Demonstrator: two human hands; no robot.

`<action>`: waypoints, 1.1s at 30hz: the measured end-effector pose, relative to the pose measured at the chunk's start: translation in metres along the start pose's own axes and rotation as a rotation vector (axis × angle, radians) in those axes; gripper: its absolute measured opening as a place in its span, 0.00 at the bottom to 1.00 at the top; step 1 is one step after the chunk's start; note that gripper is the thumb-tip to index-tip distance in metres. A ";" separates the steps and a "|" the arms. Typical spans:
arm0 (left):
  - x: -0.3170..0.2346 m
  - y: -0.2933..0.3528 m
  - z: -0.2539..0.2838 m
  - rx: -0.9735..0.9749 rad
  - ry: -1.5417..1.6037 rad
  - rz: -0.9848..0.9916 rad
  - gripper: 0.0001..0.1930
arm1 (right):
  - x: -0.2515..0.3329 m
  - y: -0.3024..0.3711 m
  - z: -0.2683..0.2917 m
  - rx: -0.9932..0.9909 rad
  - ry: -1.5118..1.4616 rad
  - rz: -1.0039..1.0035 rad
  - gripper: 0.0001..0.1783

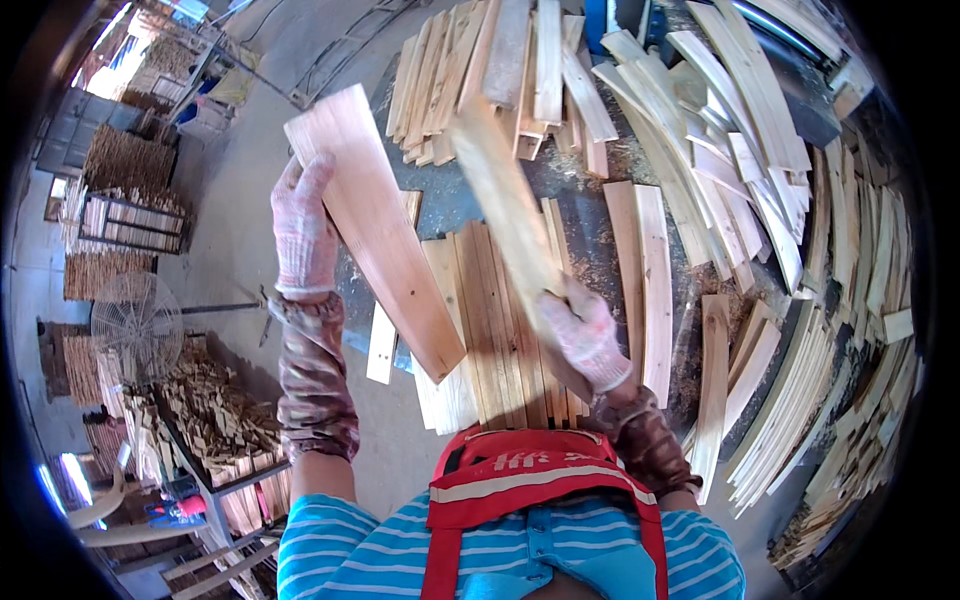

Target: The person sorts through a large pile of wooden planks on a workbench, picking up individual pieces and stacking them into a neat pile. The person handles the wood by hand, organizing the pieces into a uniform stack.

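My left hand (pixel 307 225), in a pale knit glove, is closed on the outer edge of a wide, smooth wooden board (pixel 385 230). That board is held up at a slant, its far end toward the upper left. In my gloved right hand (pixel 588 335) is the near end of a narrower wooden plank (pixel 508 195), which is blurred and points away from me. Below both, right in front of my red apron (pixel 535 470), lies a row of planks (pixel 485 330) side by side on the dark worktable (pixel 590 225). The held pieces cover parts of that row.
Stacked boards (pixel 440 75) lie at the table's far side, with a loose pile of strips (pixel 735 150) at the far right. Two boards (pixel 652 285) rest right of my right hand. A standing fan (pixel 138 325) and a rack of wood offcuts (pixel 215 420) are on the left.
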State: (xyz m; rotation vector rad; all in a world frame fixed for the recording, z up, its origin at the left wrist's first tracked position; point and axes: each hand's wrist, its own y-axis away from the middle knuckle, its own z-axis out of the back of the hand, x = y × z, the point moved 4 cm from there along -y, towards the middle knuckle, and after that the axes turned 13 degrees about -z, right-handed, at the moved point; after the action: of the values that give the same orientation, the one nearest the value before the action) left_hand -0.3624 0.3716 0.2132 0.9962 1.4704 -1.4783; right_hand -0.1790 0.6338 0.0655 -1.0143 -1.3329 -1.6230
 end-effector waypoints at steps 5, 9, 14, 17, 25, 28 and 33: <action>0.024 -0.044 -0.053 0.190 0.327 0.227 0.22 | 0.043 0.009 0.000 -0.143 0.152 0.156 0.28; 0.092 -0.009 -0.146 0.105 0.592 0.465 0.15 | -0.014 0.001 0.046 -0.300 0.098 0.086 0.30; 0.224 0.084 -0.226 0.008 0.439 0.511 0.13 | -0.117 0.004 0.086 -0.241 0.294 -0.292 0.37; 0.274 0.130 -0.225 0.061 0.210 0.719 0.05 | -0.184 0.004 0.068 -0.101 0.218 -0.409 0.41; 0.226 0.154 -0.019 -0.142 -0.284 0.311 0.34 | -0.196 0.000 0.045 -0.001 0.510 -0.535 0.41; 0.266 0.232 0.090 -0.202 -0.473 0.476 0.36 | -0.188 0.002 0.049 0.021 0.559 -0.513 0.44; 0.288 0.353 0.143 -0.237 -0.622 0.813 0.38 | -0.204 0.019 0.049 0.032 0.777 -0.451 0.51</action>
State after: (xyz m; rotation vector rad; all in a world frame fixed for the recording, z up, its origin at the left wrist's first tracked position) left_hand -0.1367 0.2262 -0.1816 0.7477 0.6391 -0.8619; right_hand -0.0810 0.6968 -0.1096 0.0017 -1.0597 -2.0159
